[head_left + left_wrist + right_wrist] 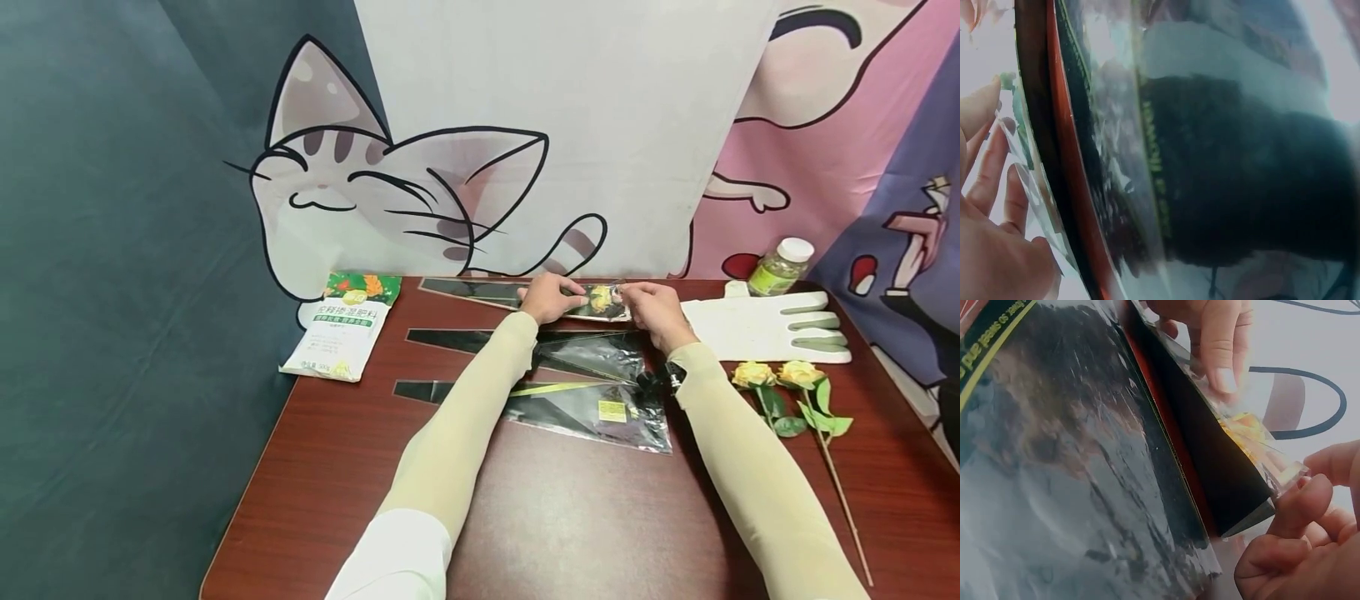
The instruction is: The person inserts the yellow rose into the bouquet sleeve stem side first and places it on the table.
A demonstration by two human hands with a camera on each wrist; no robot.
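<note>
A clear-and-black flower sleeve [480,291] lies at the table's back edge, a yellow rose [601,297] showing inside its wide end. My left hand [549,297] rests on this sleeve beside the rose; in the left wrist view its fingers [1016,197] are spread against the film. At the wide end my right hand [656,312] pinches the sleeve's corner between thumb and finger, as the right wrist view shows. Two more flat sleeves lie nearer: a middle sleeve [573,350] and a front sleeve [555,408] with a yellow label. My forearms partly hide both.
A fertilizer bag [341,329] lies at the back left. On the right are white gloves [742,325], a lidded jar [782,267] and two yellow artificial roses [801,375] with green leaves. A printed cat curtain [465,83] hangs behind the brown table [315,500].
</note>
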